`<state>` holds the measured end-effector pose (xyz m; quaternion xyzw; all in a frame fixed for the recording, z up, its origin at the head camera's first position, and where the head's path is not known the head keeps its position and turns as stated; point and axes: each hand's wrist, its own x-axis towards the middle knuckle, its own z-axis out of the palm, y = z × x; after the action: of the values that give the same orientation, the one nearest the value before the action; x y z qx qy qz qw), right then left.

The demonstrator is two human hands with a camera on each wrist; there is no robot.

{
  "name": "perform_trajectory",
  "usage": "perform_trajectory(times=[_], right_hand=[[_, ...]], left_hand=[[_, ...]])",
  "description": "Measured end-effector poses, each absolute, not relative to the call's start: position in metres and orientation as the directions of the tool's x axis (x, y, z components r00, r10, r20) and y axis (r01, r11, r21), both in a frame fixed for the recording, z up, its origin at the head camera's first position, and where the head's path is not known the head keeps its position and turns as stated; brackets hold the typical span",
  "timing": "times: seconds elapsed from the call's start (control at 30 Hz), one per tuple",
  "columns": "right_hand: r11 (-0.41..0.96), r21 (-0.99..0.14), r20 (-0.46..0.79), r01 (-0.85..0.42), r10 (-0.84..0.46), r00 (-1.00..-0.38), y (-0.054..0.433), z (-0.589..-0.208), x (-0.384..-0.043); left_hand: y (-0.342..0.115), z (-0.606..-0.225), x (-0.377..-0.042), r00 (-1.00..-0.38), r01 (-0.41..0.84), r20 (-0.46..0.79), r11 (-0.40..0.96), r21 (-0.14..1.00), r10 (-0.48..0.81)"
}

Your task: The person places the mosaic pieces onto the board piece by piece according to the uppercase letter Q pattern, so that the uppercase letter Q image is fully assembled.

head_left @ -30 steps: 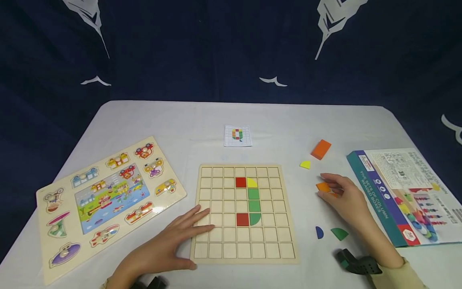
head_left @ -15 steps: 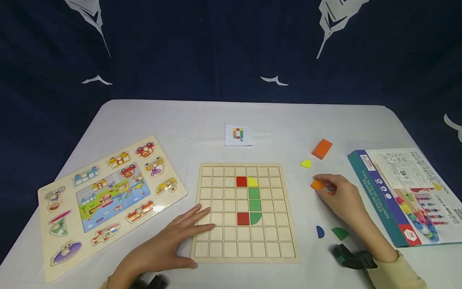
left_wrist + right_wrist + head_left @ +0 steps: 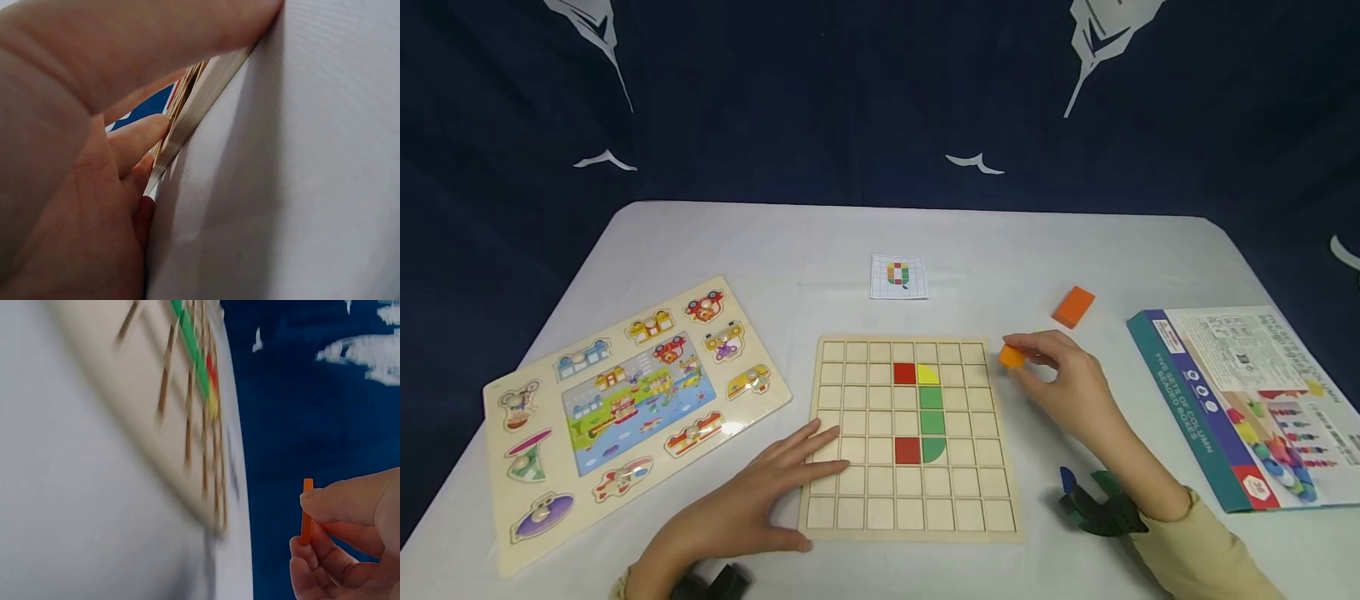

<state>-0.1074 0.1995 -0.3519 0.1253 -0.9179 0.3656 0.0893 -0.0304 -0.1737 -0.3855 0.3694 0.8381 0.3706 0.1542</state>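
Right hand [image 3: 1066,375] has moved left with the orange piece [image 3: 1011,357], now just beside the right edge of the grid board [image 3: 880,513], towards its far corner. Piece sits at right fingertips, well apart from left hand [image 3: 756,502]. Right hand reaches in from lower right; left hand lies palm down (thumb near the board's lower left corner). Right thumb and fingers pinch the piece; left fingers spread, tips on the board's left side.
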Motion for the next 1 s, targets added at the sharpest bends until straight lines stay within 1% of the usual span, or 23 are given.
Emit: perform_trajectory(times=[0.23,0.33,0.4,0.53,0.7,1.0], right_hand=[[0.553,-0.748,0.229,-0.367,-0.303,-0.925,0.148,-0.35,-0.109],[0.484,-0.773,0.223,-0.41,-0.398,-0.89,0.126,-0.354,-0.105],[0.463,-0.773,0.207,-0.434,-0.463,-0.862,0.113,-0.358,-0.102],[0.489,-0.74,0.157,-0.463,-0.543,-0.825,0.098,-0.365,-0.097],[0.552,-0.684,0.119,-0.477,-0.561,-0.819,0.094,-0.37,-0.094],[0.578,-0.652,0.049,-0.491,-0.614,-0.787,0.09,-0.371,-0.096]], left_hand=[[-0.173,-0.386,-0.031,-0.676,0.501,0.012,0.447,0.741,0.737],[-0.173,-0.387,-0.031,-0.683,0.479,-0.009,0.457,0.749,0.731],[-0.173,-0.387,-0.031,-0.686,0.466,-0.022,0.462,0.754,0.727],[-0.173,-0.387,-0.032,-0.682,0.46,-0.025,0.455,0.762,0.731],[-0.173,-0.386,-0.033,-0.674,0.461,-0.027,0.449,0.766,0.738],[-0.175,-0.386,-0.032,-0.681,0.439,-0.043,0.453,0.776,0.731]])
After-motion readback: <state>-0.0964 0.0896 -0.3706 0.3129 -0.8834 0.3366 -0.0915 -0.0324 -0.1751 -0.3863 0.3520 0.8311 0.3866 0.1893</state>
